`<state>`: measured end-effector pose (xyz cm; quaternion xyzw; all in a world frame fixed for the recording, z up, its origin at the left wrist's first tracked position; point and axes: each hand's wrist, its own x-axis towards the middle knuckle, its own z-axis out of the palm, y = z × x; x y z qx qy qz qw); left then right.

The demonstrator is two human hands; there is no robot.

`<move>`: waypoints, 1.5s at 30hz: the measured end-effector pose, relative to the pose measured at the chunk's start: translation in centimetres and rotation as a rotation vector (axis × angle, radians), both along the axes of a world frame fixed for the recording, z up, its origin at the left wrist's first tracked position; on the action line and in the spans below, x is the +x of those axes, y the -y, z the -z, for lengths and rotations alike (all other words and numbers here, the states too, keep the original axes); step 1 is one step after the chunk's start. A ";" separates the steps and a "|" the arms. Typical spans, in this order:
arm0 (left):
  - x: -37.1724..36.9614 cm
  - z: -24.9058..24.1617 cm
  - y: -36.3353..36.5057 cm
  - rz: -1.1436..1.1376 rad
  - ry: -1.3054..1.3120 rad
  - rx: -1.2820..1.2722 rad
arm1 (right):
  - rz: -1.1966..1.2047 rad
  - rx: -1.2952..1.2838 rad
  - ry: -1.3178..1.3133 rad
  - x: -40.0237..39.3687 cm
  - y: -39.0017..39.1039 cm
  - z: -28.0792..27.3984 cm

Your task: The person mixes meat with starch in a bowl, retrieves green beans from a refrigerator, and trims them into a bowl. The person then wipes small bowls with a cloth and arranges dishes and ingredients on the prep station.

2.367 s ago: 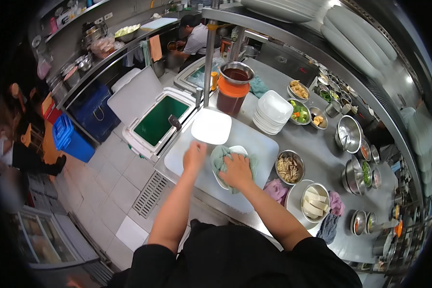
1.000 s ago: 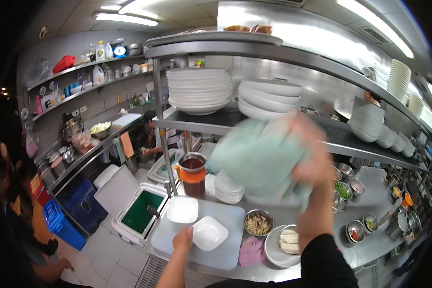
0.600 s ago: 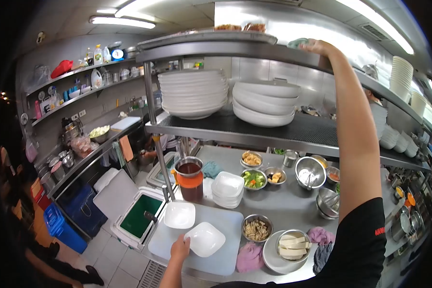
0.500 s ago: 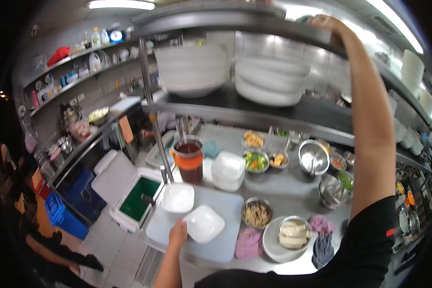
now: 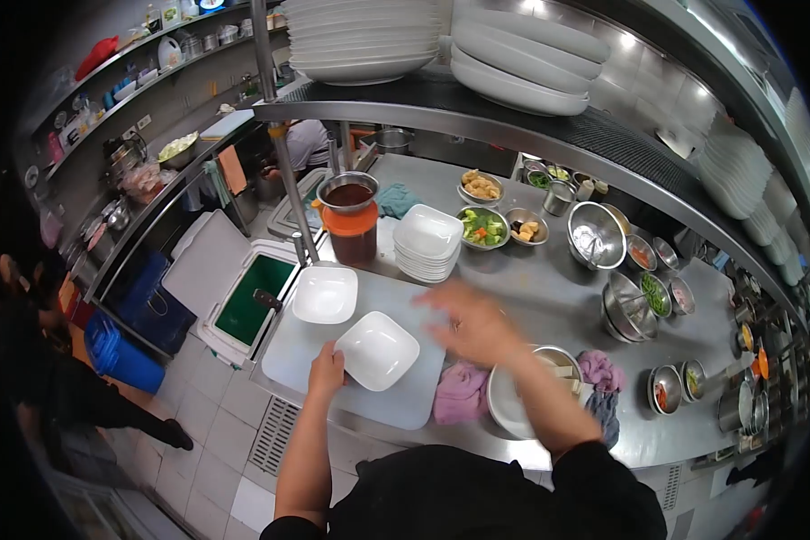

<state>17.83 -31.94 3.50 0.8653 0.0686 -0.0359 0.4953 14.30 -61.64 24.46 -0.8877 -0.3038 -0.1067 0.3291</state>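
My left hand (image 5: 327, 369) grips the left edge of a white square bowl (image 5: 378, 351) above the pale cutting board (image 5: 396, 409). Another white bowl (image 5: 325, 295) sits on the board just behind it. My right hand (image 5: 472, 322), blurred, is over the counter to the right of the held bowl, fingers spread and nothing in them. Under my right forearm lies a large round plate (image 5: 506, 405) with a partly hidden container of pale pieces. A stack of white square dishes (image 5: 427, 236) stands behind the board, beside an orange-banded container of dark liquid (image 5: 351, 225).
Overhead, a metal shelf (image 5: 477, 131) bears stacked plates (image 5: 522, 63). Bowls of vegetables (image 5: 483, 228) and steel bowls (image 5: 596, 236) stand at the back and right. An open cooler (image 5: 254, 292) is at the left; a person's leg (image 5: 121, 409) shows at far left.
My right hand has come down from the upper shelf to over the counter. My left hand still holds the bowl. The view has tilted downward.
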 end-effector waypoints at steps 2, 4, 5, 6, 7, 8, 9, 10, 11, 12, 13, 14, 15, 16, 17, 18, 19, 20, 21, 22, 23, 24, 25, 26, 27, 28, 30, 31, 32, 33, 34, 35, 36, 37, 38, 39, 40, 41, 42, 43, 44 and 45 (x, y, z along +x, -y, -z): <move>-0.5 -0.1 -0.4 0.013 0.042 0.016 | 0.174 0.038 0.099 -0.9 -3.0 11.0; -1.8 -0.9 -0.7 0.011 0.097 -0.061 | 0.307 0.084 0.120 -2.3 -4.1 16.2; -2.5 -1.5 -0.7 0.026 0.085 -0.055 | 0.362 0.139 -0.083 -2.9 -4.2 18.0; -3.0 -2.6 -0.6 0.065 0.086 -0.114 | 0.416 0.194 -0.281 -3.3 -4.1 18.8; -3.5 -4.0 -0.3 0.102 0.088 -0.177 | 0.434 0.195 -0.287 -3.9 -4.1 18.1; -4.3 -5.5 0.1 0.116 0.077 -0.179 | 0.385 0.389 -0.526 -4.5 -4.1 17.3; -5.2 -7.3 0.9 0.123 0.059 -0.191 | 0.328 0.586 -0.761 -4.8 -3.9 16.6; -5.7 -8.1 1.4 0.127 0.044 -0.205 | 0.341 0.586 -0.766 -4.8 -3.3 16.6; -5.8 -7.8 1.5 0.134 0.036 -0.206 | 0.366 0.669 -0.821 -4.9 -2.5 16.6; -5.6 -7.5 1.4 0.163 0.006 -0.449 | 0.386 0.752 -0.870 -4.6 -1.6 16.6; -5.4 -7.2 1.4 0.191 -0.026 -0.691 | 0.370 0.904 -0.965 -4.1 -0.7 16.2; -5.1 -6.7 1.5 0.200 -0.030 -0.691 | 0.378 0.909 -0.962 -3.6 0.1 15.7; -4.6 -6.1 1.6 0.166 0.052 -0.480 | 0.379 1.045 -0.975 -3.1 0.6 14.4; -4.0 -5.0 1.7 0.131 0.135 -0.272 | 0.377 1.179 -0.984 -2.2 1.3 13.1; -2.8 -2.0 1.2 0.084 0.163 -0.190 | 0.402 1.206 -0.923 -0.9 1.9 12.3; -1.9 0.6 0.8 0.088 0.168 -0.193 | 0.422 1.232 -0.862 0.9 2.5 11.6; -1.3 2.8 0.4 0.066 0.463 0.111 | 0.405 1.210 -0.776 3.1 3.3 11.5; -1.1 3.8 0.0 0.036 0.751 0.422 | 0.383 1.187 -0.693 5.7 4.0 11.7; -1.4 3.6 0.0 0.030 0.756 0.426 | 0.487 1.118 -0.632 8.2 4.2 11.6; -1.8 3.3 0.4 0.036 0.718 0.440 | 0.592 1.051 -0.569 10.7 4.0 11.4; -1.9 3.1 0.6 0.044 0.680 0.451 | 0.633 1.013 -0.518 13.0 4.0 11.3; -1.9 3.3 0.4 0.041 0.679 0.448 | 0.677 0.966 -0.470 15.0 3.9 11.4; -1.9 3.7 0.3 0.024 0.669 0.419 | 0.711 0.964 -0.455 16.7 3.4 11.5; -1.8 3.9 0.2 0.008 0.661 0.391 | 0.745 0.964 -0.437 18.0 2.8 11.5; -1.9 3.8 0.2 0.007 0.660 0.388 | 0.746 0.961 -0.437 18.5 1.9 11.2; -1.9 3.6 0.2 0.009 0.644 0.389 | 0.824 0.896 -0.426 18.9 1.1 11.0; -2.0 3.5 0.2 0.021 0.624 0.388 | 0.910 0.830 -0.418 19.7 0.4 12.0; -1.9 3.6 0.2 0.012 0.632 0.375 | 1.004 0.631 -0.322 20.7 0.4 13.5; -1.9 3.7 0.2 0.001 0.638 0.362 | 1.085 0.426 -0.226 21.5 0.7 15.0; -1.9 3.9 0.2 0.001 0.632 0.361 | 1.085 0.423 -0.231 21.0 0.5 14.9; -1.8 4.1 0.2 0.002 0.651 0.351 | 1.082 0.403 -0.273 20.1 0.1 14.5; -1.6 4.2 0.0 -0.002 0.670 0.344 | 1.073 0.384 -0.316 19.4 -0.4 14.0; -1.5 4.2 -0.1 -0.018 0.662 0.350 | 1.057 0.378 -0.324 19.2 -0.6 14.0; -1.4 4.1 0.0 -0.013 0.670 0.348 | 1.033 0.331 -0.335 18.9 -0.7 14.2; -1.5 4.1 0.0 -0.011 0.675 0.349 | 1.004 0.284 -0.349 18.6 -1.1 14.6; -1.5 4.1 -0.1 -0.036 0.659 0.363 | 1.028 0.264 -0.324 17.2 -2.4 14.5; -1.4 4.1 -0.1 -0.026 0.671 0.358 | 0.998 0.258 -0.338 15.7 -4.1 14.6; -1.5 4.0 -0.2 -0.014 0.684 0.353 | 0.851 0.270 -0.356 14.0 -5.8 14.8; -1.5 3.8 -0.3 -0.037 0.673 0.369 | 0.708 0.284 -0.372 12.6 -7.4 15.5; -1.5 3.6 -0.2 -0.018 0.672 0.365 | 0.610 0.169 -0.378 11.6 -9.4 16.9; -1.6 3.3 -0.2 0.005 0.674 0.360 | 0.515 0.058 -0.379 10.8 -11.7 18.2; -1.6 3.4 -0.2 -0.004 0.671 0.372 | 0.501 0.063 -0.383 10.7 -13.4 19.5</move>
